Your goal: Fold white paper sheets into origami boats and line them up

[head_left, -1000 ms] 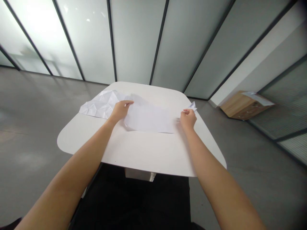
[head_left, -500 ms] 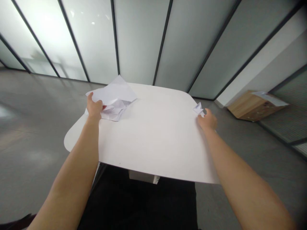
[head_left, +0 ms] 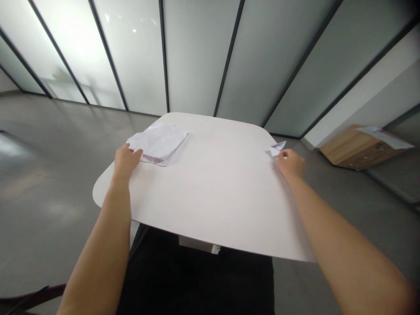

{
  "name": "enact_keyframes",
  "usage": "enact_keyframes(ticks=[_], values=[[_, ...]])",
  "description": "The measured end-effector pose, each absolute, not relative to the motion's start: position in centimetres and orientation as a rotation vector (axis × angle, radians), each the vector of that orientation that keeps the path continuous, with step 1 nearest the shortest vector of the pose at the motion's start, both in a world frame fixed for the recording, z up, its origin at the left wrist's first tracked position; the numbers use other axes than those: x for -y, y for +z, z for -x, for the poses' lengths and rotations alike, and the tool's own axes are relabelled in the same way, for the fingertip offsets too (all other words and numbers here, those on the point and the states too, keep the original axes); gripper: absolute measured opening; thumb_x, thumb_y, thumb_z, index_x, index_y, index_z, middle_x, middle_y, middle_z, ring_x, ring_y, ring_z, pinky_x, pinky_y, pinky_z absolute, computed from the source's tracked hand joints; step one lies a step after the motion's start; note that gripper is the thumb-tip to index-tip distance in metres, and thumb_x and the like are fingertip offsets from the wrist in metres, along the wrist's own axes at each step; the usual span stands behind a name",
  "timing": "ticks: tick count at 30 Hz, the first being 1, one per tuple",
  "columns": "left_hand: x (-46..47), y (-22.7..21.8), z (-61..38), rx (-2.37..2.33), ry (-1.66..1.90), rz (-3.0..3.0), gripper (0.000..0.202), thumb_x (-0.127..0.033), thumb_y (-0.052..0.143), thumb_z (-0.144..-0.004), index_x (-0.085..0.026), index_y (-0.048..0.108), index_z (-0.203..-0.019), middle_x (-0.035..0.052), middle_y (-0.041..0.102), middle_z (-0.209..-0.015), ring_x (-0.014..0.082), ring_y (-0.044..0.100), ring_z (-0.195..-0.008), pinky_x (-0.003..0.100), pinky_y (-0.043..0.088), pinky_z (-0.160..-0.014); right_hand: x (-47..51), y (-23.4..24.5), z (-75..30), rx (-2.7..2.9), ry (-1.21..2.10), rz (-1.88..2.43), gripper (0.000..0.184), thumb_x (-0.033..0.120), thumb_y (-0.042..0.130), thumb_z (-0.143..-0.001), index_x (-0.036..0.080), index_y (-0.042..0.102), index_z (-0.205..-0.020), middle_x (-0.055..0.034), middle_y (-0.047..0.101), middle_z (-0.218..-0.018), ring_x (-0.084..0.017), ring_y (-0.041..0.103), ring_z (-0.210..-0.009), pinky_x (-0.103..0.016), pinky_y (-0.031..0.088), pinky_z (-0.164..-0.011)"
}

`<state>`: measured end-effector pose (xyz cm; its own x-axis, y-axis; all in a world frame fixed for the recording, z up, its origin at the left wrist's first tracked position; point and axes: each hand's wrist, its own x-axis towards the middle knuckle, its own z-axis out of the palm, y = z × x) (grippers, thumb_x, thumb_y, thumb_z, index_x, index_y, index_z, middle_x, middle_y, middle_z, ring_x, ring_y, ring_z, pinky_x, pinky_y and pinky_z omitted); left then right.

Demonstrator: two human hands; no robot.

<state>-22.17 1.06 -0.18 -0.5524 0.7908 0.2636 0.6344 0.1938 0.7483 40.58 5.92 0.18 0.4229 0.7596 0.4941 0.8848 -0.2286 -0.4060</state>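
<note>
My left hand [head_left: 126,162] is at the near left edge of a small pile of white paper. Its fingertips close on the border of the top sheet of paper [head_left: 159,140], which lies nearly flat over creased paper [head_left: 157,161] that peeks out below. Far to the right, my right hand [head_left: 291,164] pinches a small folded paper [head_left: 277,148] with pointed corners, near the right edge of the white table [head_left: 210,188]. Part of the folded paper is hidden behind the fingers.
Frosted glass panels [head_left: 197,57] with dark frames stand beyond the table. A wooden cabinet [head_left: 357,148] with papers on top is on the floor at the right. A pale box-like object [head_left: 197,244] shows under the table's near edge.
The raised sheet in my left hand has come down over the creased paper. The folded paper in my right hand has tilted. The whole view has shifted slightly.
</note>
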Motion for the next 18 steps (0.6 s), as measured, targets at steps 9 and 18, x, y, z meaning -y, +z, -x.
enact_keyframes(ticks=[9,18], values=[[1.4,4.5,10.8,-1.716,1.032,-2.078,0.034,-0.031,0.061,-0.097,-0.023,0.076,-0.127,0.0047,0.079,-0.098,0.0226,0.073,-0.088,0.035,0.056,-0.094,-3.8,0.1,-31.3,2.041,0.192,1.498,0.015,0.025,0.066,-0.093,0.021,0.078,-0.101,-0.0071,0.081,-0.105,-0.021,0.073,-0.085,-0.034,0.053,-0.087],[-2.1,0.7,2.1,-1.295,0.539,-2.628,0.027,-0.029,0.060,-0.101,-0.022,0.081,-0.116,0.0083,0.081,-0.113,0.0249,0.076,-0.101,0.034,0.056,-0.095,-0.4,-0.1,-25.5,2.230,0.353,1.212,0.021,0.022,0.060,-0.098,0.023,0.079,-0.107,-0.0065,0.082,-0.110,-0.023,0.075,-0.098,-0.036,0.058,-0.090]])
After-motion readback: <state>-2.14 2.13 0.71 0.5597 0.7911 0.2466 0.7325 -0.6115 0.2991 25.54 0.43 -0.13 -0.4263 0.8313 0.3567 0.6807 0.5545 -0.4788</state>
